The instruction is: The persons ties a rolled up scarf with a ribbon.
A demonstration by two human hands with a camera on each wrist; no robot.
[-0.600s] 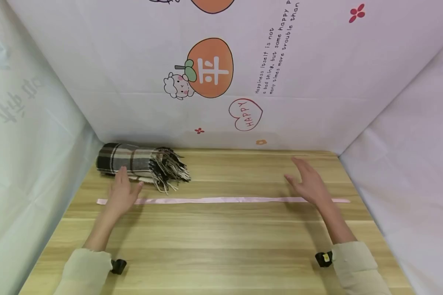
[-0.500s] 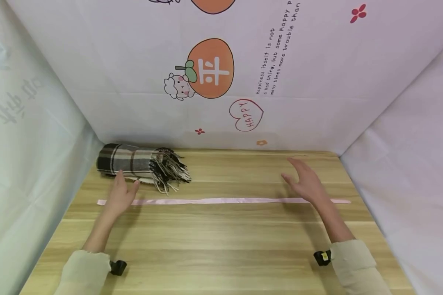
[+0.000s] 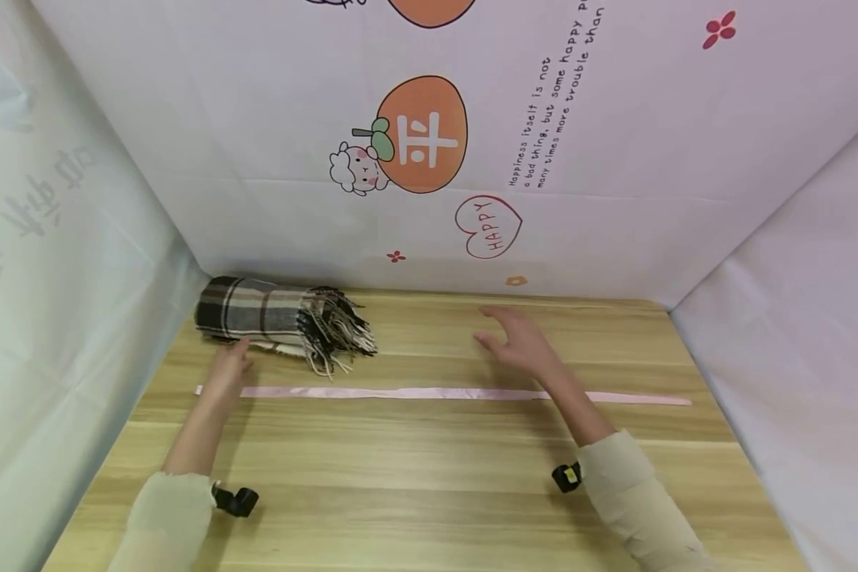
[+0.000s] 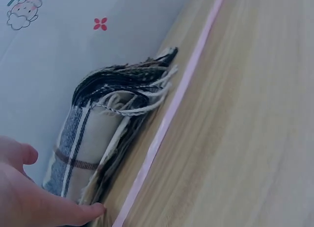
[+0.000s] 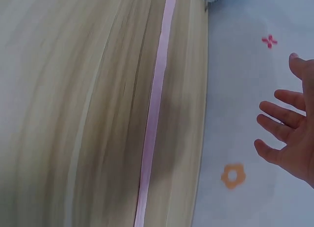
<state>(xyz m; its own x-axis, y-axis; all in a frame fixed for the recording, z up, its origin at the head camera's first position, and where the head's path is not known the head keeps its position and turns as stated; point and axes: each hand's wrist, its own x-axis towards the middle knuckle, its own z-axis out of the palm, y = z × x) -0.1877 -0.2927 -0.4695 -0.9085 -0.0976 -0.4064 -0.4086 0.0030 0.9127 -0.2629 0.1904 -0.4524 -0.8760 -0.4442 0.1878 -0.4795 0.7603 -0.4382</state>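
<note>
A rolled plaid scarf (image 3: 264, 310) in black, grey and white lies at the back left, its fringe (image 3: 338, 326) pointing right. My left hand (image 3: 227, 369) is at the scarf's near side; in the left wrist view its fingers are spread, with one fingertip (image 4: 95, 210) right at the scarf's lower edge. A long pink ribbon (image 3: 400, 393) stretches flat across the table, passing beneath my left hand and right forearm. Over the back of the table, right of the scarf, my right hand (image 3: 518, 342) hovers with fingers apart and holds nothing.
The wooden table (image 3: 429, 485) is enclosed by a white printed back sheet (image 3: 272, 222) and white side sheets. A black wrist camera (image 3: 236, 501) sits by the left sleeve, another black camera (image 3: 566, 477) by the right.
My right hand has moved left toward the middle. My left hand has shifted slightly, its fingers less spread in the head view. The head view has turned a little; scarf and ribbon lie as before.
</note>
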